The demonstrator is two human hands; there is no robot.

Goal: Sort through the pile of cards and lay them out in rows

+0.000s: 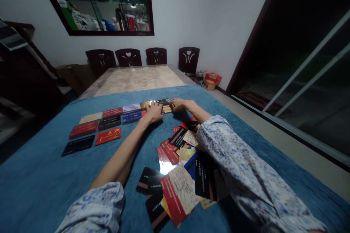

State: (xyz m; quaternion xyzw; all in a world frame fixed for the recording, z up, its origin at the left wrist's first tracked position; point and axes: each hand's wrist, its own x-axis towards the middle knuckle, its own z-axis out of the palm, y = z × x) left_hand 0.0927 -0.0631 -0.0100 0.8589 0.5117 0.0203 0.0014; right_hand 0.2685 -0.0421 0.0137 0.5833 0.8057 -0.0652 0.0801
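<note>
My left hand point(155, 112) rests over the cards at the far right end of the laid-out rows, fingers apart, its fingertips by the left side of an orange-yellow card point(167, 109). At that card's right edge, my right hand point(179, 104) has its fingers closed on the edge. A black card point(163, 101) lies just behind it, and a gold card point(147, 105) is beyond my left hand. Part of a red-orange card point(143, 113) shows under my left wrist. Neighbouring piles include a blue card point(131, 117) and a silvery card point(131, 108).
Mixed loose cards, among them a red-and-cream card point(179, 193), lie spread beneath my right forearm. More piles, including a dark card point(78, 145) and a red card point(108, 136), stand to the left. A blue cloth point(115, 165) covers the near table; dark chairs point(189, 59) line the far side.
</note>
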